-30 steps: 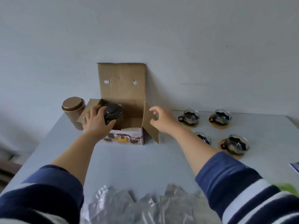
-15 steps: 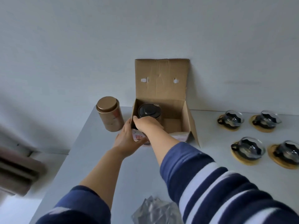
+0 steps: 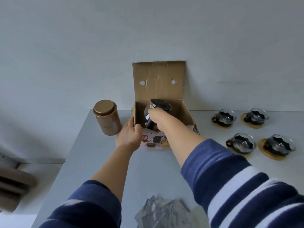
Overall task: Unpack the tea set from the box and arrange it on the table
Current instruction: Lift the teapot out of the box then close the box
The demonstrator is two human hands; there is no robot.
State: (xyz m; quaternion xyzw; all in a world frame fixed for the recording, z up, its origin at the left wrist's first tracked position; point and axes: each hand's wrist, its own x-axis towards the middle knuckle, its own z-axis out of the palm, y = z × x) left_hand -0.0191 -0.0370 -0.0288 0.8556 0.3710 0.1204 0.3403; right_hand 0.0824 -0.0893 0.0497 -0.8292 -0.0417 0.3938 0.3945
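Since half a second ago the glass teapot (image 3: 156,112) has risen from the bottom of the cardboard box (image 3: 181,112) and tipped over; its black lid now shows above the box's front rim. Its long axis leans, with the lid end pointing up and to the right toward the wall and the base pointing down and left into the box's near left corner. The right hand (image 3: 158,117) reaches into the box from above with its fingers (image 3: 152,111) clenched around the teapot's upper body, just below the lid. The left hand (image 3: 130,135) presses against the outside of the box's near left corner; its thumb lies over the front edge, and the hand grips the cardboard there. The box stands open on the pale worktop (image 3: 102,162), its tall rear flap upright against the wall and its printed front panel facing the camera.

A bronze tea canister (image 3: 107,117) stands upright just left of the box, close to the left hand. Four glass cups (image 3: 241,142) sit on round wooden coasters (image 3: 266,153) to the right, well apart from the box, in two rows of two. Crumpled clear plastic wrap (image 3: 161,211) lies at the near edge of the worktop.
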